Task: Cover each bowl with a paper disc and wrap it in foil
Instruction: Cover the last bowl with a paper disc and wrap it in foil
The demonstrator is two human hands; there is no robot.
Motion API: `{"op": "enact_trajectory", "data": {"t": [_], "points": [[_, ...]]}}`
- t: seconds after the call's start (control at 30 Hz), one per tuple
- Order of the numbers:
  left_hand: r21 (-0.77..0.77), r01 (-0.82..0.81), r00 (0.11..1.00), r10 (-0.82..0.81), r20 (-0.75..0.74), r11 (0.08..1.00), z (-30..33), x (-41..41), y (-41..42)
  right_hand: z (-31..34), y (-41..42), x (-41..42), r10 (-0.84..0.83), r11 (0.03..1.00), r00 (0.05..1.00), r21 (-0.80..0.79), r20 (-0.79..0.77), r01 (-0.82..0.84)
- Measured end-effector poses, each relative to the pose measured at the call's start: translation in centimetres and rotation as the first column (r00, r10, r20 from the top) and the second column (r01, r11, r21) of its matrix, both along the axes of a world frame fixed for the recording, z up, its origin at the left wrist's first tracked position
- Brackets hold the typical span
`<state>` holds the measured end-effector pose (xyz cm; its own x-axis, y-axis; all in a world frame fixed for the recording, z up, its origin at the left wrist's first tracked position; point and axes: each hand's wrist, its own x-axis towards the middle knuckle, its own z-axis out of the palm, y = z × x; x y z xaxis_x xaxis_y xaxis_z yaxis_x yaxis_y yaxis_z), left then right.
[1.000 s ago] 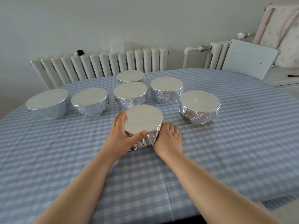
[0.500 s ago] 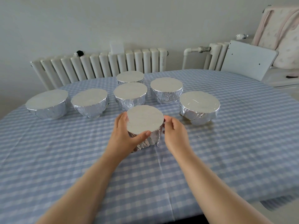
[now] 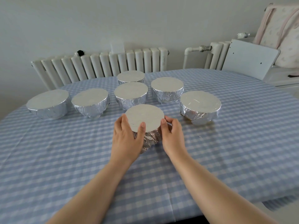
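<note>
Foil-wrapped bowl (image 3: 151, 138) cupped between left hand (image 3: 127, 139) and right hand (image 3: 172, 135).

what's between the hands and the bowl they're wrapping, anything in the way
Nothing visible. The left hand grips the near foil-wrapped bowl with its thumb on the paper disc, and the right hand touches its right side.

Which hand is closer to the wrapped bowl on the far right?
The right. The right hand sits on the near bowl's right side, with a gap to the far-right bowl. The left hand is on the opposite side.
</note>
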<state>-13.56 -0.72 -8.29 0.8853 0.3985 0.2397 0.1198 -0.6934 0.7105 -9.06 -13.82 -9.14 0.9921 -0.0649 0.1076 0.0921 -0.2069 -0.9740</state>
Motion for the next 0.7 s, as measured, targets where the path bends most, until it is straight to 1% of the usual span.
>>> {"op": "enact_trajectory", "data": {"t": [0.07, 0.17, 0.37, 0.57, 0.7], "points": [[-0.003, 0.002, 1.000, -0.002, -0.003, 1.000, 0.0, 0.0, 0.0, 0.0, 0.1, -0.1, -0.042, 0.999, 0.999, 0.011, 0.010, 0.041], [-0.005, 0.004, 1.000, -0.004, -0.001, 1.000, 0.0, 0.1, -0.1, 0.1, 0.5, -0.1, -0.092, 0.995, 0.996, 0.036, -0.018, 0.093], [0.005, 0.006, 1.000, -0.007, 0.003, 1.000, -0.1, 0.3, 0.0, 0.0, 1.4, 0.3, -0.188, 0.981, 0.980, 0.032, -0.070, 0.191], [0.001, 0.008, 1.000, -0.008, 0.009, 1.000, -0.1, 0.4, 0.0, 0.3, 1.8, 0.4, -0.204, 0.976, 0.974, 0.057, -0.097, 0.210], [-0.002, 0.018, 1.000, -0.018, 0.019, 1.000, -0.1, 0.3, -0.1, 0.7, 2.1, 0.7, -0.200, 0.971, 0.967, 0.098, -0.159, 0.217]]}}
